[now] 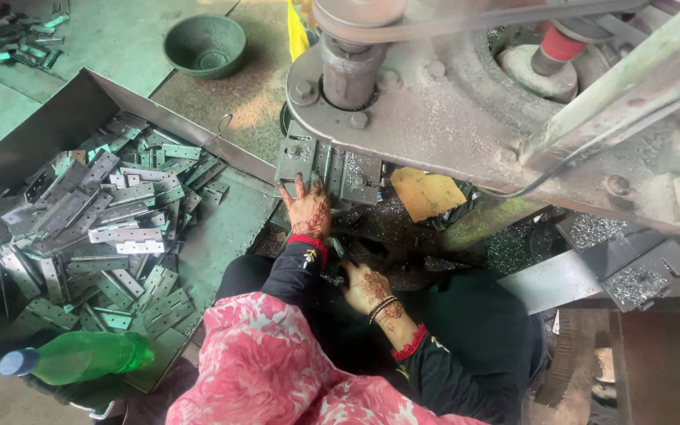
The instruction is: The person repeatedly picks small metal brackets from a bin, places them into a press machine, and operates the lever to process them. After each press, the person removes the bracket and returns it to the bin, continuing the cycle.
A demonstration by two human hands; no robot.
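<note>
At the far left, top corner, a few loose metal strips (21, 35) lie on the green floor (120, 39). Below them stands a big metal tray (64, 118), open at the top, and it is full of grey hinges (112, 228) that lie in a heap, one over the other. A green plastic bottle (80, 356) with a blue cap lies on its side at the near edge of the tray, at the bottom left. Further back, on the floor beyond the tray, there is a round green bowl (205, 45).

Your left hand (307, 206) is stretched forward, with the fingers spread and pressed flat against a hinge (308, 161) that sits in the grey fixture plate (352, 175) under the machine. The hand touches the lower edge of this hinge and grips nothing. It has dark patterns on the skin and a red band at the wrist.

Your right hand (365, 287) is lower and nearer to you, just beside your lap, with the fingers curled down. It seems to pinch a small metal part, but the view is too dark there to tell for sure. It wears thin bangles.

Above both hands is the heavy press (450, 102), dusty grey, with a thick shaft (349, 75) and bolts. A yellow scrap (426, 193) lies right of the fixture plate. Metal chips (592, 230) cover the surfaces at the right, near an angled steel chute (560, 279).
</note>
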